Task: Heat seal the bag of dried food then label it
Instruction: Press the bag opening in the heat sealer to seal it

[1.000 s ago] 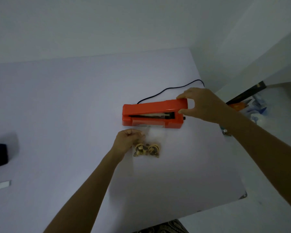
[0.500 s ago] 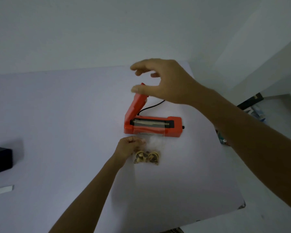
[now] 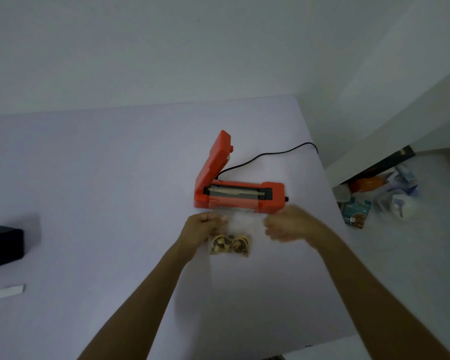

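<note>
Clear bag point(image 3: 234, 231) lies just in front of open sealer point(image 3: 238, 194), top edge parallel to its bar; left hand point(image 3: 202, 228) pinches left corner, blurred right hand point(image 3: 286, 226) at right edge, grip unclear.

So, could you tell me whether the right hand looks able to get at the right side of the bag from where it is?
Probably yes: the right hand is beside the bag, nothing between them.
</note>
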Available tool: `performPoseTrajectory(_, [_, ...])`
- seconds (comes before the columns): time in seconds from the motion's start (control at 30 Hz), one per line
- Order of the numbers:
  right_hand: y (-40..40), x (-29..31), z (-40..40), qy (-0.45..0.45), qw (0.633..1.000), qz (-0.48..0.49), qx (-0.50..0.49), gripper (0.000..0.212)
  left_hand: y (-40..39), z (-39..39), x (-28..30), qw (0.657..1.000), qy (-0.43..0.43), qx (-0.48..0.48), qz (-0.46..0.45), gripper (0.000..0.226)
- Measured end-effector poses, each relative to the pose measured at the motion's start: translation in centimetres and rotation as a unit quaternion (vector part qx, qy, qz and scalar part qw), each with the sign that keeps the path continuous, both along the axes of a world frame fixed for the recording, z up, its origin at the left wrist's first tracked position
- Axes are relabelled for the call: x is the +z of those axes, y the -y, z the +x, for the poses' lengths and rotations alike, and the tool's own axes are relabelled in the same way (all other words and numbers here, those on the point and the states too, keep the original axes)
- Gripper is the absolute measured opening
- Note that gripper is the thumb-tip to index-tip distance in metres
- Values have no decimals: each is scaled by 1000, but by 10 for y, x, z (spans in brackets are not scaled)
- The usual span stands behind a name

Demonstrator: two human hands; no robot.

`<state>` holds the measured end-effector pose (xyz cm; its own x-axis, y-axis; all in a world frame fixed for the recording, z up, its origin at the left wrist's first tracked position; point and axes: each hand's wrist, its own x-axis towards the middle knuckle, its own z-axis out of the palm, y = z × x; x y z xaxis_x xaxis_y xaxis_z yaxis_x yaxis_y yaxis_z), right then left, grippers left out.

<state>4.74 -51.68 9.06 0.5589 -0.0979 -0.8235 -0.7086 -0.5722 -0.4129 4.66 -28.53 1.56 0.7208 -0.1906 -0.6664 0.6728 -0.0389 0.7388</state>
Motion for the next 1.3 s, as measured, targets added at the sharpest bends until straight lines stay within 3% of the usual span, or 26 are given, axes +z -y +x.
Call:
performPoseTrajectory(0.1, [-9, -34, -24, 42, 995, 68, -53, 44, -3, 1, -1, 1000, 3, -7, 3, 21])
performPoseTrajectory(0.2, [-20, -44, -26, 99, 976, 157, -113, 34, -5, 3, -1, 1000, 20, -19, 6, 22])
performPoseTrajectory(0.5, [-34, -45, -15, 134, 933, 254, -216, 24, -4, 6, 13, 998, 57, -12, 9, 21])
performPoseTrajectory(0.6, [-35, -44, -13, 134, 921, 278, -237, 25, -4, 7, 17, 990, 107, -17, 96, 24])
performPoseTrajectory(0.73, [-37, -45, -12, 117, 912, 292, -263, 23, -13, 13, 12, 933, 229, 96, 260, 16])
performPoseTrajectory(0.8, [-41, -47, -12, 107, 904, 309, -277, 23, -23, 23, 7, 915, 292, 58, 272, 46])
performPoseTrajectory(0.87, [-46, -49, -13, 103, 905, 312, -270, 22, -29, 37, 3, 908, 328, -43, 257, 75])
performPoseTrajectory(0.9, [-48, -51, -14, 103, 909, 306, -264, 20, -30, 43, 3, 904, 339, -93, 245, 79])
performPoseTrajectory(0.97, [-52, -55, -15, 102, 906, 308, -273, 18, -29, 52, 5, 902, 341, -149, 219, 73])
performPoseTrajectory(1.07, [-55, -59, -15, 94, 888, 338, -297, 23, -31, 60, 5, 906, 317, -166, 228, 66])
performPoseTrajectory(1.3, [-53, -52, -15, 107, 890, 323, -302, 20, -33, 64, 8, 880, 348, -197, 257, 59])
